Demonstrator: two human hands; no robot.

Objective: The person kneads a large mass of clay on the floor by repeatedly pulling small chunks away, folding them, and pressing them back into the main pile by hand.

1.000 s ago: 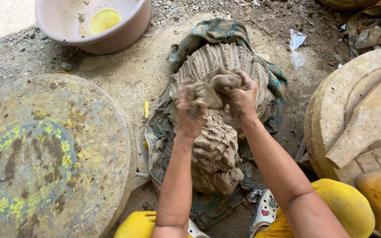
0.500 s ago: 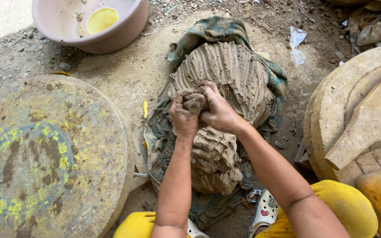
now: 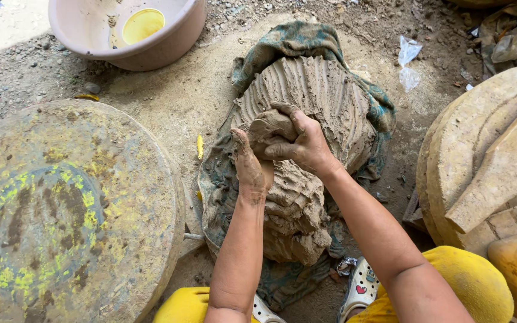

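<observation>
1. At the middle of the ground, a large mound of grey clay (image 3: 312, 149) is seen, ridged with finger grooves and laid on a green mottled cloth (image 3: 306, 42) spread over the dirt.
2. A smaller lump of clay (image 3: 268, 127) is held against the mound's upper left flank, just where the two hands meet.
3. The right hand (image 3: 300, 143) is laid over the lump from the right — fingers curled down across its top and front, knuckles raised, wrist bent. Its grip is closed on the lump.
4. The left hand (image 3: 251, 167) is set edge-on beneath and to the left of the lump, thumb side up, fingers pointed away from the body and pressed together. Whether its grip is closed around the lump or merely pressed flat against it cannot be told.
5. Both forearms are stretched forward from the lower edge of the view, the left nearly straight, the right angled in from the lower right — both smeared with clay.
6. To the left, a round stone slab (image 3: 67, 209) stained yellow is seen; a pink basin (image 3: 169, 48) holding a yellow bowl (image 3: 143, 25) stands beyond it.
7. Pale stone discs (image 3: 480, 161) are stacked at the right, well apart from the hands.
</observation>
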